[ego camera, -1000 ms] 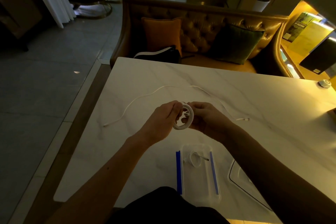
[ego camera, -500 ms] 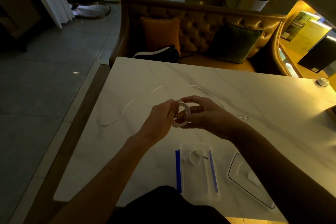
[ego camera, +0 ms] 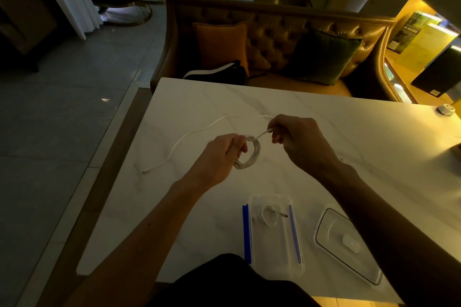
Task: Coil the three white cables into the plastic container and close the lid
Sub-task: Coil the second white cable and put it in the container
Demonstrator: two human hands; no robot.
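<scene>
My left hand (ego camera: 219,157) pinches a small coil of white cable (ego camera: 249,157) above the marble table (ego camera: 349,137). My right hand (ego camera: 296,139) grips that cable's free end (ego camera: 265,132), drawn out up and to the right of the coil. A second white cable (ego camera: 189,136) lies loose on the table beyond my hands. A clear plastic container (ego camera: 274,239) with blue side clips sits open near the front edge, a coiled white cable (ego camera: 268,214) inside it. Its clear lid (ego camera: 334,234) lies to the right, partly under my right forearm.
A tufted sofa (ego camera: 274,32) with an orange and a green cushion stands behind the table, a dark bag (ego camera: 217,73) on its seat. A small round white object (ego camera: 446,109) sits at the table's far right corner. The table's left edge drops to a tiled floor.
My right hand has moved away from the coil, up and to the right, pulling the cable's end out. The coil stays in my left hand.
</scene>
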